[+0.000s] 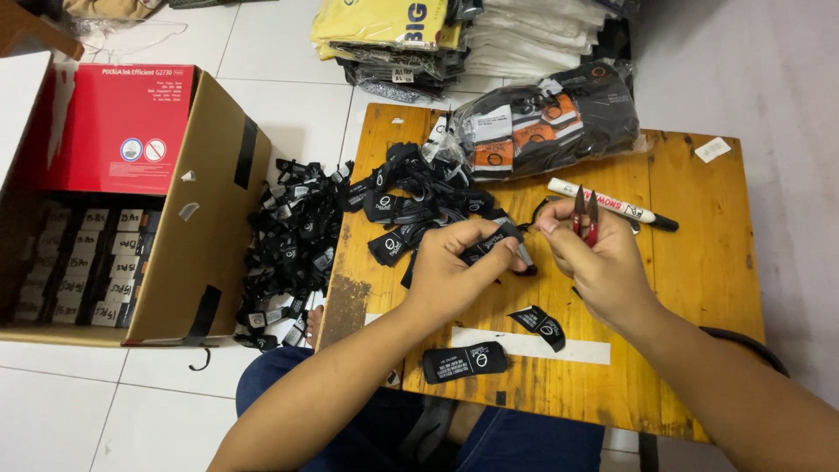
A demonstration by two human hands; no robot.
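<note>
Two hands over table: left hand (454,267) fingers pinch black label strip (489,245); right hand (599,258) fingers grip red snips (585,214).

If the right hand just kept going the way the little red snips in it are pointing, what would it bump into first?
The right hand holds red snips with the tips aimed away from the person. Straight on, they would probably first meet the white marker pen lying just beyond on the wooden table. How high the tips sit is unclear.
</note>
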